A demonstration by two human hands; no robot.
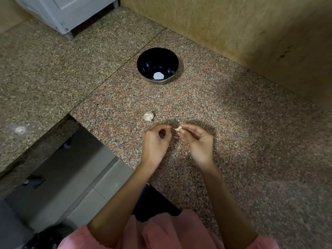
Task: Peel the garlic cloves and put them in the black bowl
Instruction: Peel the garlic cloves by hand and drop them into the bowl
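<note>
- A head-worn view looks down on a speckled granite counter (233, 141). A person's two bare hands are held close together just above it.
- The right hand (197, 141) pinches a small pale garlic clove (177, 129) between thumb and fingertips. The clove's tip points toward the other hand.
- The left hand (155, 141) has its fingers curled, with thumb and forefinger drawn together right beside the clove. Whether they hold a shred of skin is too small to tell.
- A second garlic piece (148, 116), white and papery, lies on the counter just beyond the left hand, untouched.
- The black bowl (143, 63) stands farther back, well apart from the hands. A pale round patch shows at its bottom, likely a reflection. No cloves can be made out inside.
- The step in hand appears to be peeling: skin is being picked off this clove, and little of the task looks done.
- The next move likely calls for a fingernail grip on loose skin and a pull away while the right hand holds firm. After that comes a forward reach to drop the bare clove into the bowl.
</note>
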